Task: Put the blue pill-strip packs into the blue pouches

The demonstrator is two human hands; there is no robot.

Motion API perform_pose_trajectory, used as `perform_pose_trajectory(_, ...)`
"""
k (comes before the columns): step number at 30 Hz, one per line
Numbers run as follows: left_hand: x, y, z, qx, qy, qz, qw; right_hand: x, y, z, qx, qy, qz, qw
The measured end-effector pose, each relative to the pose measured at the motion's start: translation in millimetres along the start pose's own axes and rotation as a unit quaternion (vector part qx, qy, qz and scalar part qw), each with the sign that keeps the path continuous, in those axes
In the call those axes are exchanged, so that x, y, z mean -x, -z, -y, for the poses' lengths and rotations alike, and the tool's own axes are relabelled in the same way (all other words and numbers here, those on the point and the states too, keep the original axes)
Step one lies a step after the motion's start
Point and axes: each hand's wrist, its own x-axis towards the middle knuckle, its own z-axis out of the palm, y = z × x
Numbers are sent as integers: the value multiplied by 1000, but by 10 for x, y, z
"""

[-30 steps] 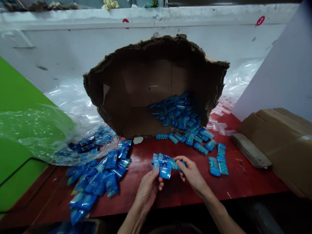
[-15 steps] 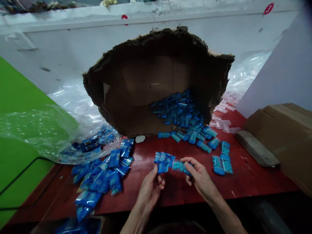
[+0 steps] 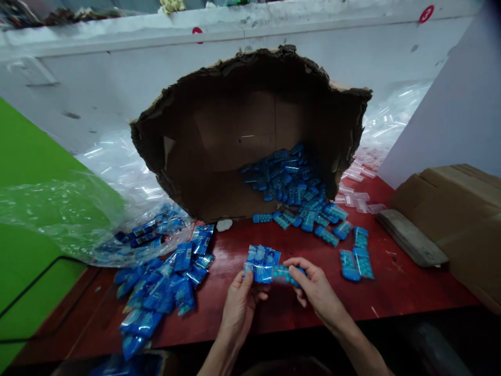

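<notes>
My left hand (image 3: 243, 295) pinches a blue printed packet (image 3: 261, 272) near the front of the red table. Between the thumb and fingers of my right hand (image 3: 311, 282) is a small clear container of blue balls (image 3: 282, 273), its end against the packet's right edge. Another blue packet (image 3: 266, 253) lies just behind the held one. Several similar containers (image 3: 297, 180) are heaped in the torn opening of a cardboard box (image 3: 219, 193). Three more containers (image 3: 364, 263) sit to the right of my right hand. Filled blue packets (image 3: 160, 292) form a pile on the left.
Clear plastic bags (image 3: 129, 172) lie at the left, beside a green panel (image 3: 23, 209). Pale clear sleeves (image 3: 358, 200) are scattered at the back right. A cardboard piece (image 3: 450, 209) and a flat grey block (image 3: 410, 237) stand on the right of the red table (image 3: 415, 292).
The container in my right hand has moved slightly left, closer against the packet. My left hand has shifted its hold on the packet a little.
</notes>
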Motion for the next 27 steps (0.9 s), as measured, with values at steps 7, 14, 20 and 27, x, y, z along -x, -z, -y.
perform_pose_trajectory(7,0,1,-12,4,-3,13,1000,30,-25,59,23,5,9,1000)
perform_pose_trajectory(14,41,-36,-5,12,20,13,1000,91,-98,89,133,70,21,988)
perform_pose_trajectory(20,27,-30,10,52,78,8,996,109,-168,73,156,119,27,980)
perform_pose_trajectory(27,62,-35,-42,54,115,55,990,-52,-8,-16,-50,40,220,973)
